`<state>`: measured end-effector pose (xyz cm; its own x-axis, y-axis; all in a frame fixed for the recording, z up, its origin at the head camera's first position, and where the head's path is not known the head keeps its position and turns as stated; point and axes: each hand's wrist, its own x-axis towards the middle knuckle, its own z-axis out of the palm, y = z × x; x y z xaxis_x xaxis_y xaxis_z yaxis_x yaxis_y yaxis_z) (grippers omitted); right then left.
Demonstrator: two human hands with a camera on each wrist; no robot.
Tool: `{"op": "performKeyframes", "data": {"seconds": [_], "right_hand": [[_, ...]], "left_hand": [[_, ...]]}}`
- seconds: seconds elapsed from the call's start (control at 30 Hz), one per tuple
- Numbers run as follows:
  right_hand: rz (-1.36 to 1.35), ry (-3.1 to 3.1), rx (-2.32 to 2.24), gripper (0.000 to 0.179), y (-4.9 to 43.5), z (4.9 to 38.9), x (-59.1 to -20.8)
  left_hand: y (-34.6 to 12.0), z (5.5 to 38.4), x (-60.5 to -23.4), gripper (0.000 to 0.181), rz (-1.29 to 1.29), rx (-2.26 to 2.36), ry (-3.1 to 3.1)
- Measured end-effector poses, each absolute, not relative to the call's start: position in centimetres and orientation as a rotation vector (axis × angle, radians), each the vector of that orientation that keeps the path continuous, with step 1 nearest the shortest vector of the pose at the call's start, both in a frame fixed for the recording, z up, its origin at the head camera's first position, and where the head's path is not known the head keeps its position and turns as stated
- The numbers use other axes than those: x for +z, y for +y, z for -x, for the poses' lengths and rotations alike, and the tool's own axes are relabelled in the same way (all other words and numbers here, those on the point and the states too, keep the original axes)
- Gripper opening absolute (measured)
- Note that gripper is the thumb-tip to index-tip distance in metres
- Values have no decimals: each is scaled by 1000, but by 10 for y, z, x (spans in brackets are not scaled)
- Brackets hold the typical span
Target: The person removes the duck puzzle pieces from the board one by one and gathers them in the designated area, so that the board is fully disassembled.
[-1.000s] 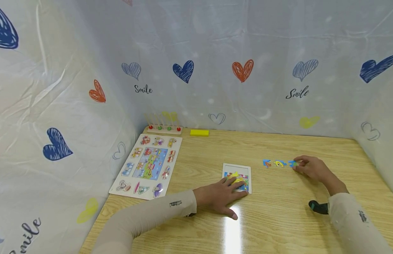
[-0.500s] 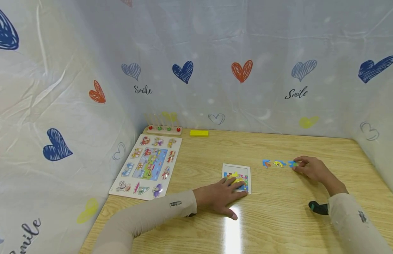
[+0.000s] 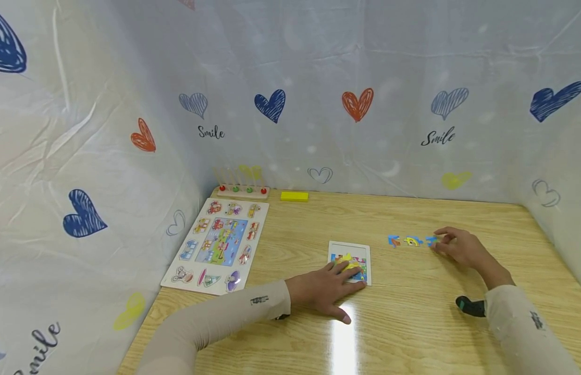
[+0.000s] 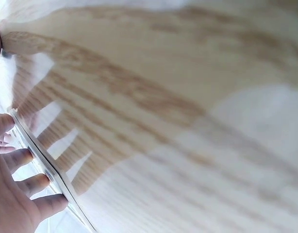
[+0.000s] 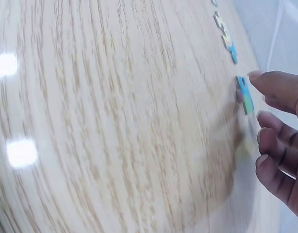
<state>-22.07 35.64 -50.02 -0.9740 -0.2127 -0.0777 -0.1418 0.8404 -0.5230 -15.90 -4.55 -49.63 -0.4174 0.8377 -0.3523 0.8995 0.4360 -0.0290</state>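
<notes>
My left hand (image 3: pixel 320 291) lies with spread fingers over a small white-rimmed jigsaw tray (image 3: pixel 369 268) in the head view. Colourful pieces fill its near part, partly hidden by the fingers; the far strip shows bare backing. In the left wrist view, fingertips rest on the tray's edge (image 4: pixel 54 171). To the right, a loose row holds an orange-and-blue jigsaw piece (image 3: pixel 394 240), a yellow one (image 3: pixel 413 241) and a blue-green one (image 3: pixel 431 241). Beside the last, my right hand (image 3: pixel 464 249) hovers with bent, parted fingers. The right wrist view shows that blue-green piece (image 5: pixel 245 96) flat on the table, apart from the fingertips.
A large knob puzzle board (image 3: pixel 250 245) with vehicle pictures lies at the left of the wooden table (image 3: pixel 412 323). Behind it stand a peg rack (image 3: pixel 243 192) with red and green beads and a yellow block (image 3: pixel 294 196). Heart-printed curtains (image 3: pixel 318 62) enclose the back and sides.
The right hand's fingers have parted and lifted slightly off the blue-green jigsaw piece, which stays in the row. The left hand has not moved.
</notes>
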Motion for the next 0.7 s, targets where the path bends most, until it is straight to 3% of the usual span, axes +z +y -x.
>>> {"op": "performKeyframes", "data": {"seconds": [0.7], "right_hand": [[477, 2830, -974, 46, 295, 216, -479]], "left_hand": [[-45, 159, -496, 90, -1529, -337, 2425]]}}
